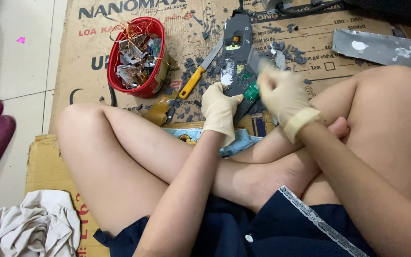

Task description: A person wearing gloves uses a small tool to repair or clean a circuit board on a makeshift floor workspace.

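The person sits cross-legged on flattened cardboard (pixel 96 43) and is in the middle of stripping a long dark electronic panel (pixel 238 52) that lies on it just beyond the shins. The left hand (pixel 220 112), in a cream rubber glove, presses down on the near end of the panel, fingers curled over its edge and closed on it, next to a green circuit board (pixel 250 90) that shows where the cover is gone. The right hand (pixel 281 95), gloved the same, is clenched in a fist just above the panel; it is blurred, and a grey blur rises from the fist, so I cannot tell what it grips, only that the fingers are shut tight around something thin.

A knife with a yellow handle (pixel 200 71) lies on the cardboard just left of the panel, touching neither hand. Dark chips (pixel 286 50) are scattered around the panel. A red bowl (pixel 117 57) to the far left holds copper wire and bits of metal. A grey metal strip (pixel 386 47) lies well apart at the upper right, and a pale cloth (pixel 29 223) sits by the left knee.

By the look of it, this is the prying or chipping stage. The next move seems to call for a firm hold from the left hand, with the fingers kept clear of the working point, while the right works at the board
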